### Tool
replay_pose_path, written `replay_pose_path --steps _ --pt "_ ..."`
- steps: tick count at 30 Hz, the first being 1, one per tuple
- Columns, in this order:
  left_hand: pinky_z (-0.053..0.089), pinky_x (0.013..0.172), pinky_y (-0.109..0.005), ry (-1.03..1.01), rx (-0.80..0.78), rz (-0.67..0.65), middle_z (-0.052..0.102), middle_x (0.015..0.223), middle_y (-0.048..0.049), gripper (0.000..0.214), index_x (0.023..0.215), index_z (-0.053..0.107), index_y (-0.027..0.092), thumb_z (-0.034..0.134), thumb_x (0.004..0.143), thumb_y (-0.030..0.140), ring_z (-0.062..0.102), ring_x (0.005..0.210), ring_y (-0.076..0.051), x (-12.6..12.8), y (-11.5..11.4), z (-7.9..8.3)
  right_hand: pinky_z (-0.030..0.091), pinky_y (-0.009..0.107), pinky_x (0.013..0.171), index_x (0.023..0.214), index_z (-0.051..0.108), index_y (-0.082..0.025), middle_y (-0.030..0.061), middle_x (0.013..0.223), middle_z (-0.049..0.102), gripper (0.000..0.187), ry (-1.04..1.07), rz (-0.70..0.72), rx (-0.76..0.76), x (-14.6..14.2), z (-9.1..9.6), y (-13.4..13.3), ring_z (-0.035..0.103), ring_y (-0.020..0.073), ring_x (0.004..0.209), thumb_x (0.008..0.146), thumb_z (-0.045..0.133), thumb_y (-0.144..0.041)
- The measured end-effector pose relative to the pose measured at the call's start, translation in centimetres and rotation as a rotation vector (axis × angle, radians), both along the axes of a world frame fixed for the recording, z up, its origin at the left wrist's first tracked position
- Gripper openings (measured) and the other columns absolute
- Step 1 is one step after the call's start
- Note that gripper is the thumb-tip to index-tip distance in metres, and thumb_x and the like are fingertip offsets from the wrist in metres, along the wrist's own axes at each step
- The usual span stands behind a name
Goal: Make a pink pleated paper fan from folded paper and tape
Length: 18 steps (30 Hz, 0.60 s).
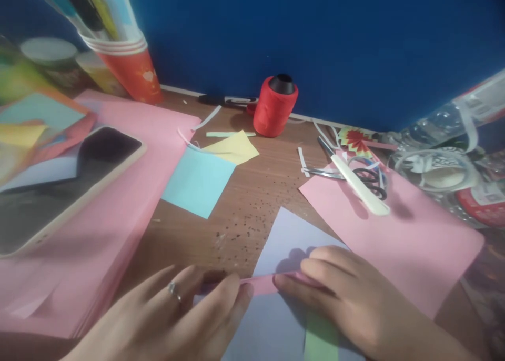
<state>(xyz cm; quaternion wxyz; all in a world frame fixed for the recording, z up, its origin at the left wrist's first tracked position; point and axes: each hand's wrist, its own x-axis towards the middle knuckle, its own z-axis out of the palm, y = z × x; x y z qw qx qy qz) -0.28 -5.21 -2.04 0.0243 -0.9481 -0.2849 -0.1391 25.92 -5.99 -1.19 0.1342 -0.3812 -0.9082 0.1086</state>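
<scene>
Nearest the viewer, both hands press on a narrow pink paper strip (265, 284) lying across a pale lavender sheet (288, 245) on the wooden tabletop (244, 213). The left hand (177, 319), ring on one finger, lies flat with fingers extended, its fingertips on the strip's left end. The right hand (347, 298) is curled, fingertips pinning the strip's right end; neither hand is closed around anything. A green slip (321, 340) shows beneath the right hand.

Judgement: a fold or crease in the strip is in hand (the strip looks partly doubled over). The next move calls for even pressure along the edge while the lavender sheet is kept from sliding.

Farther off: a large pink sheet (414, 240) at right carrying scissors (366, 179) and a white-handled tool (357, 184); a phone (67, 187) on a pink paper stack (118, 229) at left; blue (197, 182) and yellow (234, 148) squares mid-table; a red thread spool (275, 107) and a cup of pens (126, 61) against the blue wall.
</scene>
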Motion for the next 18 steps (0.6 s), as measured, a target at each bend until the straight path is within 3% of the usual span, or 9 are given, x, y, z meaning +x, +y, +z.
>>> replay_pose_path --steps 5,11,18 --pt "0.043 0.074 -0.033 0.029 0.003 0.011 0.061 0.102 0.001 0.03 0.11 0.058 0.027 0.041 0.085 0.027 0.055 0.081 -0.018 -0.2 -0.33 -0.4 0.034 0.028 0.058 0.093 0.064 -0.023 0.0012 0.064 0.053 0.028 -0.008 -0.01 -0.052 -0.02 0.04 -0.06 0.045 0.0143 0.063 0.092 0.037 -0.019" --pt "0.042 0.079 -0.035 0.044 -0.001 0.028 0.06 0.102 -0.0003 0.033 0.111 0.057 0.026 0.038 0.085 0.021 0.054 0.08 -0.017 -0.18 -0.6 -0.53 0.038 0.032 0.067 0.117 0.055 -0.025 0.0028 0.071 0.057 0.033 -0.024 0.015 -0.021 0.08 -0.09 -0.03 0.048 0.0164 0.068 0.093 0.033 -0.019" --pt "0.041 0.064 -0.032 0.062 -0.018 -0.025 0.062 0.095 -0.0001 0.031 0.106 0.059 0.024 0.036 0.087 0.028 0.053 0.073 -0.017 -0.2 0.29 -0.19 0.041 0.032 0.067 0.114 0.058 -0.021 0.0039 0.07 0.058 0.035 -0.024 0.014 0.01 -0.27 0.05 0.02 0.048 0.0164 0.067 0.093 0.03 -0.018"
